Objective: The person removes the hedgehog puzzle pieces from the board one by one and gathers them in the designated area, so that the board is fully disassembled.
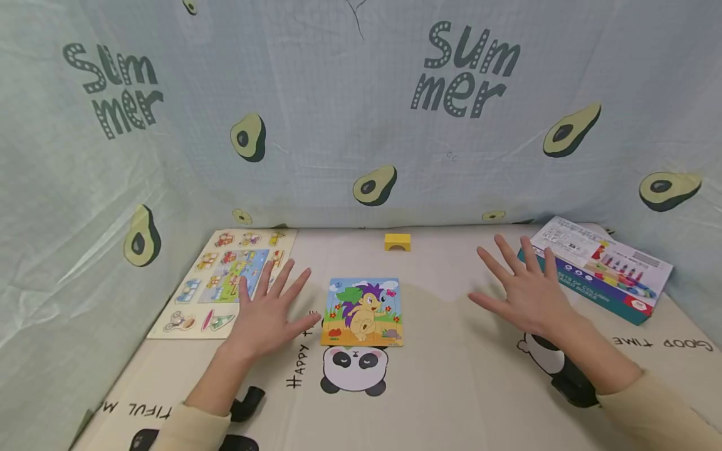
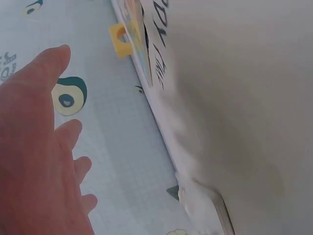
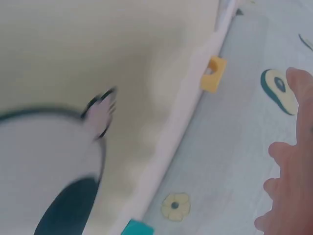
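Observation:
My left hand [image 1: 264, 322] hovers with spread fingers between a pale wooden picture board [image 1: 160, 313] and a square hedgehog puzzle [image 1: 363, 312]. Nothing is in its grasp; the left wrist view shows the same bare hand [image 2: 39, 142]. On the right, my other hand [image 1: 533, 294] is held with its fingers fanned out, just left of a flat cardboard box [image 1: 609, 266]. It too holds nothing, and the right wrist view catches its edge [image 3: 296, 166]. A yellow arched block [image 1: 397, 242] stands at the back, beyond the puzzle.
A light tablecloth [image 1: 434, 382] printed with pandas and lettering covers the table. Blue-grey cloth walls [image 1: 316, 94] with avocado prints rise at the back and on both sides. The box lies at an angle by the right wall, the picture board by the left.

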The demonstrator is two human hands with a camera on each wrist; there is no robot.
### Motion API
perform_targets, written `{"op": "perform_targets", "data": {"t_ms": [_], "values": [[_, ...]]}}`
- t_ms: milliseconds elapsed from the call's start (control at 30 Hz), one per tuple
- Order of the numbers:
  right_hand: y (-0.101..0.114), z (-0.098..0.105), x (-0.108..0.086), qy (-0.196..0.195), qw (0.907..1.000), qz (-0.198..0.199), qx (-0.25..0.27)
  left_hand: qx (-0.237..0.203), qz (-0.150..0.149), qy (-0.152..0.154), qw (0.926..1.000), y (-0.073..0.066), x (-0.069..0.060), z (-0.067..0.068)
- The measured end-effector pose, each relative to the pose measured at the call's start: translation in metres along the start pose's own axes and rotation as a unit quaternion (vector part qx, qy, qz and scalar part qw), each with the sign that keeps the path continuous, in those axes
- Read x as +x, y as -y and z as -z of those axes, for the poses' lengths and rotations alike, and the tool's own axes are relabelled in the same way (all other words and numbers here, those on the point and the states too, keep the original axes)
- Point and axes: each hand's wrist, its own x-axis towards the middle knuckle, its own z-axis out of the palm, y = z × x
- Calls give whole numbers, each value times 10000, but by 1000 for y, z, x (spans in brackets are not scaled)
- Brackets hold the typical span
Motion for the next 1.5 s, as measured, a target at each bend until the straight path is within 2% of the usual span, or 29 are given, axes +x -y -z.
{"op": "perform_targets", "data": {"t_ms": [200, 367, 533, 667, 833, 967, 1133, 1333, 1500], "values": [[18, -4, 18, 38, 9997, -4, 233, -251, -35, -49, 9997, -15, 11, -4], [36, -13, 33, 148, 9988, -5, 462, -688, -52, -31, 9976, -23, 17, -10], [54, -18, 48, 171, 9974, 106, 690, -1093, -138, -37, 9939, -25, 20, -14], [63, -20, 59, 261, 9933, 234, 1105, -1528, -262, -70, 9879, -22, 22, -18], [73, -23, 73, 495, 9823, 431, 1756, -2085, -462, -76, 9769, -12, 26, -25], [82, -30, 87, 509, 9697, 682, 2288, -2373, -590, -140, 9695, -5, 27, -29], [94, -42, 100, 636, 9540, 785, 2821, -2731, -584, 48, 9602, 2, 27, -37], [111, -56, 111, 885, 9428, 680, 3142, -2889, -650, 139, 9550, 6, 28, -45], [124, -64, 119, 935, 9363, 853, 3277, -2995, -671, 255, 9514, 8, 26, -47]]}}
